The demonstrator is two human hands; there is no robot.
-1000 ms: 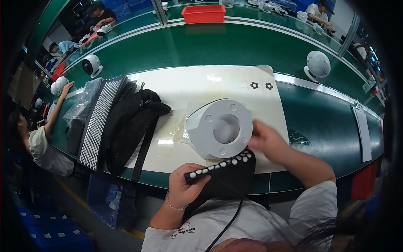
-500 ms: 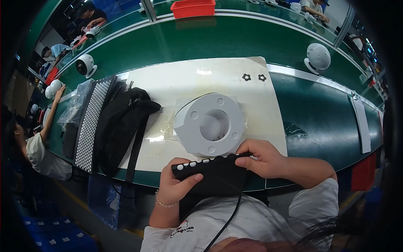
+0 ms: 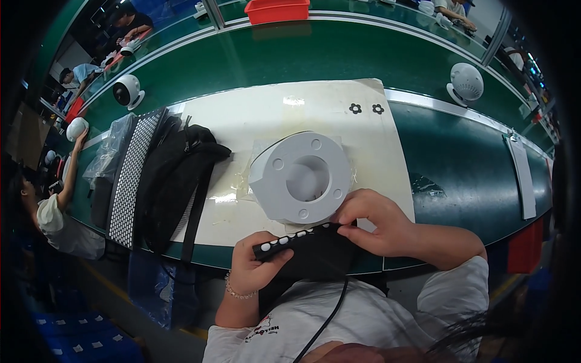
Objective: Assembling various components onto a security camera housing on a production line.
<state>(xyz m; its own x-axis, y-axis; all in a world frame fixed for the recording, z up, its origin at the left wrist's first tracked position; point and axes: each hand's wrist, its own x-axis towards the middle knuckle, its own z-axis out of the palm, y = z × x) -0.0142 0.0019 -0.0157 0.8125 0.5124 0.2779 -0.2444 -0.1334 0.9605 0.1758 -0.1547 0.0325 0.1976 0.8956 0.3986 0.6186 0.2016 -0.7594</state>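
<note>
Black fabric pouch [image 3: 315, 254] with a strip of white dots along its upper edge, gripped at both ends. Left hand [image 3: 257, 263] closed around the strip's left end, fingers curled underneath, thumb on top. Right hand [image 3: 375, 221] pinching the right end, fingertips [image 3: 346, 222] narrow and pressed on the fabric. Pouch held at the near edge of the white mat [image 3: 290, 121], just in front of the grey round housing [image 3: 301, 176], right fingertips close beside that housing's rim. Contents of pouch not visible.

Housing lying flat on the mat, central opening upward, clear film beneath it. Left of housing: heap of black pouches [image 3: 175, 181] and a dotted black-and-white panel [image 3: 130, 175], then a clear plastic bag [image 3: 109, 154], contents not discernible. Beyond housing, far across the green bench [image 3: 302, 54]: red tray [image 3: 278, 11], contents hidden. Two black flower-shaped pieces [image 3: 366, 109] on the mat behind housing. White round fan units [image 3: 466, 81] far right and far left of housing.
</note>
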